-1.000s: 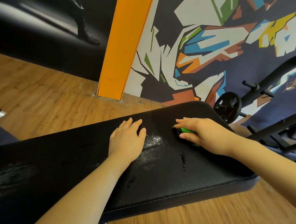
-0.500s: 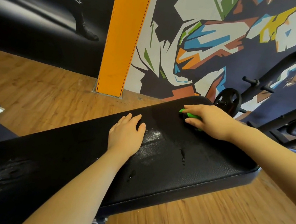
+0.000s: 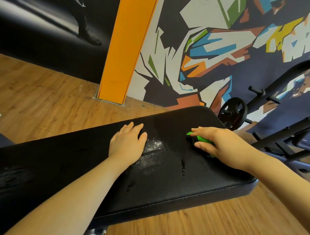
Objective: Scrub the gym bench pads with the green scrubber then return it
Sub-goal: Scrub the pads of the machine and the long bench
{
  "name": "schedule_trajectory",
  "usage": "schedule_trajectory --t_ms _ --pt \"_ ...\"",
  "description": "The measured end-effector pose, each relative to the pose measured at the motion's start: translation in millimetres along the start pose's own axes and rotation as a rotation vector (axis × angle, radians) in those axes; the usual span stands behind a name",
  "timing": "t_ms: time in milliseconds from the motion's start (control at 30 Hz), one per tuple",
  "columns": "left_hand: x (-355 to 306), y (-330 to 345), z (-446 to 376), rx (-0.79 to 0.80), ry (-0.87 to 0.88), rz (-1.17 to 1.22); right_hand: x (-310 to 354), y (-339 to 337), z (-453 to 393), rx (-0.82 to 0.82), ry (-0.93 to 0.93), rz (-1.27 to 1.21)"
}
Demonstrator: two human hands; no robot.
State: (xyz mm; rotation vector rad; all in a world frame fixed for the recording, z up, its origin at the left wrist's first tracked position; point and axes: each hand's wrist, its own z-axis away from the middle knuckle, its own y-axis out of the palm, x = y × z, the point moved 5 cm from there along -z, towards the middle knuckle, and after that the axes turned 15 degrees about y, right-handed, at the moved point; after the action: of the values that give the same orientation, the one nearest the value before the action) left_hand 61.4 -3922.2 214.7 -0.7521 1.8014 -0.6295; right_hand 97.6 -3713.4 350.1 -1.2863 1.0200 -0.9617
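Scrubber [image 3: 202,140] crosswise under right hand [image 3: 224,146]

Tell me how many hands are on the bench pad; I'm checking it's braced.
2: the left hand rests flat mid-pad on the bench pad; the right hand grips the green scrubber near its far end.

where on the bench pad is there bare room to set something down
Bare: the near strip of the bench pad, below both hands. Crowded: the far end, where the right hand grips the green scrubber; the left hand lies flat beside white residue.
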Motion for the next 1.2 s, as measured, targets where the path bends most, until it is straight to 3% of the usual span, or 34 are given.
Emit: schedule_trajectory --t_ms 233,800,1200 --pt "-6.9 -8.4 0.4 0.158 -0.033 0.082 4.0 -1.5 2.5 0.008 0.030 0.020" --pt "-8.7 -4.8 51.9 0.045 0.101 -0.020 23.7 15.6 57.3 -0.078 0.049 0.017" --pt "-6.1 -3.8 52.1 0.029 0.105 -0.023 28.9 9.4 16.2 -0.061 0.100 0.055"
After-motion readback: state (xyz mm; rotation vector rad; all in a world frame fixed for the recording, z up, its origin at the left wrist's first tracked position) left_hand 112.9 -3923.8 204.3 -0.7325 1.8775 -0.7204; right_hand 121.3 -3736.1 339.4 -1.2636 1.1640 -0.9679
